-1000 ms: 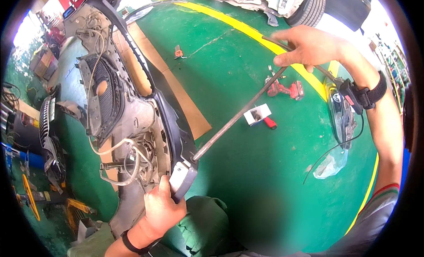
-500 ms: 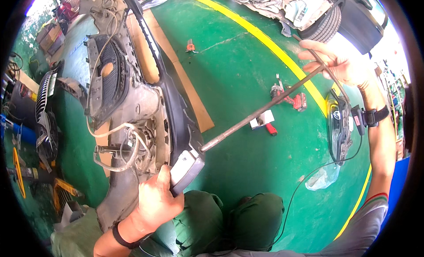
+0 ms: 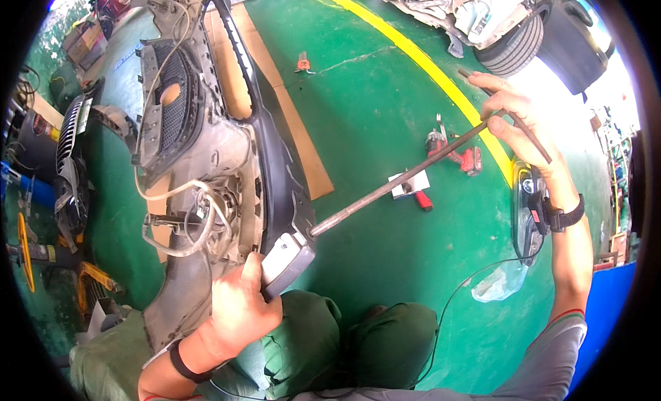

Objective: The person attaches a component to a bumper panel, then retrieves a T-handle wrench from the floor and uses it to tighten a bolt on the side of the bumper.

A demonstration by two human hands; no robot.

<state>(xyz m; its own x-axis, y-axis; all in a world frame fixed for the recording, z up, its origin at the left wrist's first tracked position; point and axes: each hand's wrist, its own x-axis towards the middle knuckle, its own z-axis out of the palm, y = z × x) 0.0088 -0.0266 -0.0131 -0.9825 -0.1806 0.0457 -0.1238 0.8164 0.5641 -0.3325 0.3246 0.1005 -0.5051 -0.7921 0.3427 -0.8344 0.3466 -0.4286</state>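
Note:
A large dark car bumper (image 3: pixel 275 184) lies on my left, its inner side showing with a pale hose (image 3: pixel 180 189) and a black mesh grille (image 3: pixel 175 101). My left hand (image 3: pixel 241 304) is closed round a silver-grey rectangular block (image 3: pixel 286 263) beside the bumper's near end. A long metal T-handled rod (image 3: pixel 396 182) slants up and right from that block; how the two join is hard to see. At the far end my right hand (image 3: pixel 520 125) grips the rod's crossbar (image 3: pixel 530 136), thumb and fingers bent about it.
On the green floor lie a red cordless power tool (image 3: pixel 454 151), a small white box (image 3: pixel 411 183), an orange-handled tool set (image 3: pixel 303 62) and a headlight (image 3: pixel 527 208). A crumpled plastic bag (image 3: pixel 499 282) is near a thin black cable. A car wheel (image 3: pixel 513 49) stands far right.
My right hand has turned the crossbar and moved slightly down and left, its fingers curling more about it. My left hand stays on the block, and the view has shifted slightly.

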